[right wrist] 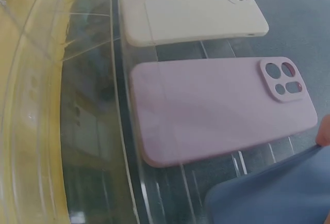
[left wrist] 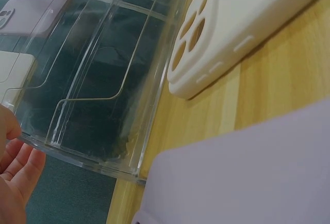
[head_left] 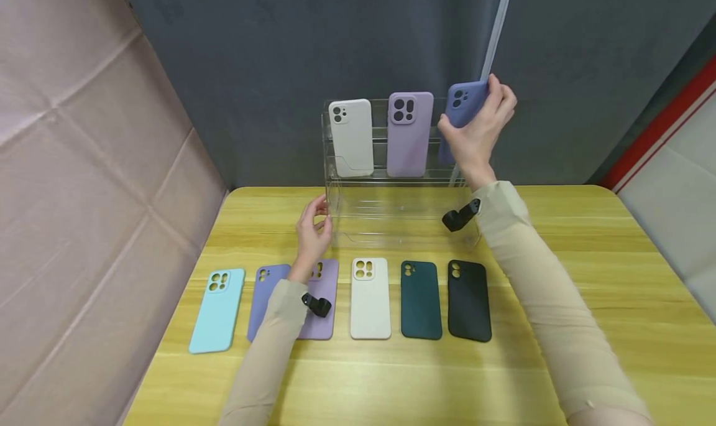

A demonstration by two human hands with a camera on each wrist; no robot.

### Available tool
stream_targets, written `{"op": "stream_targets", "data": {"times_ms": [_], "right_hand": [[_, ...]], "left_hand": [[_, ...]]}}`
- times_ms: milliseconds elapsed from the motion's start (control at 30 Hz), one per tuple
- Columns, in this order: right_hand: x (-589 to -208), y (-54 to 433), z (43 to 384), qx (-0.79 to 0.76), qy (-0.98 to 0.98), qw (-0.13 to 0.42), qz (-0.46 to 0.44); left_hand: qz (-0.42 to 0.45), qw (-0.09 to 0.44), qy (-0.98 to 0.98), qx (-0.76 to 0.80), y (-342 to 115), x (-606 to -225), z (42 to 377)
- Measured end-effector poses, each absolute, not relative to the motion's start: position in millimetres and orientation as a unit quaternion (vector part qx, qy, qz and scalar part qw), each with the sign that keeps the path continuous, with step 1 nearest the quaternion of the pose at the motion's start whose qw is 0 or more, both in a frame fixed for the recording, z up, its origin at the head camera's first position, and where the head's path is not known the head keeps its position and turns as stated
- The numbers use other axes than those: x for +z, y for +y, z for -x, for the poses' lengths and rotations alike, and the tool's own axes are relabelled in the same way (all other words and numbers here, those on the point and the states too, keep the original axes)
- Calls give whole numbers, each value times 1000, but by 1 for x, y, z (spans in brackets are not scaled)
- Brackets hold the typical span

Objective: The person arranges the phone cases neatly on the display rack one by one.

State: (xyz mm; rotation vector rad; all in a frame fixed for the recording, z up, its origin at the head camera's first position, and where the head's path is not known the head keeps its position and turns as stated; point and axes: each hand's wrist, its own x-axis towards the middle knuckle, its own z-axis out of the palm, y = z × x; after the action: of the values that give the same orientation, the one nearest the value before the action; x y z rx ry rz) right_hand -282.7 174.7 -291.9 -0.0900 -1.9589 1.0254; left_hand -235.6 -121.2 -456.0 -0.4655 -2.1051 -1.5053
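My right hand (head_left: pixel 481 124) grips a blue phone case (head_left: pixel 463 102) by its sides, at the right end of the top tier of a clear acrylic stand (head_left: pixel 391 217). In the right wrist view the lower part of that blue case (right wrist: pixel 273 193) slants beside a light purple phone case (right wrist: pixel 216 110). The purple case and a white phone case (head_left: pixel 351 137) lean on the same tier, to the left. My left hand (head_left: pixel 313 230) is at the stand's left side; in the left wrist view its thumb and fingers (left wrist: pixel 28 172) pinch the clear side panel's edge.
On the wooden table (head_left: pixel 559 245), in front of the stand, lies a row of cases: light blue (head_left: pixel 217 311), blue (head_left: pixel 267 295), purple (head_left: pixel 327 295), white (head_left: pixel 370 301), dark green (head_left: pixel 421 301) and black (head_left: pixel 468 301). A grey curtain (head_left: pixel 307 40) hangs behind the stand.
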Motion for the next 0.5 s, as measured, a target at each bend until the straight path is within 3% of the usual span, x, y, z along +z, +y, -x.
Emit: {"op": "stream_targets", "data": {"times_ms": [500], "right_hand": [[-310,169,282,383,-810,442,54]], "left_hand": [[181,253,-774,-551,-115,-423,212]]}}
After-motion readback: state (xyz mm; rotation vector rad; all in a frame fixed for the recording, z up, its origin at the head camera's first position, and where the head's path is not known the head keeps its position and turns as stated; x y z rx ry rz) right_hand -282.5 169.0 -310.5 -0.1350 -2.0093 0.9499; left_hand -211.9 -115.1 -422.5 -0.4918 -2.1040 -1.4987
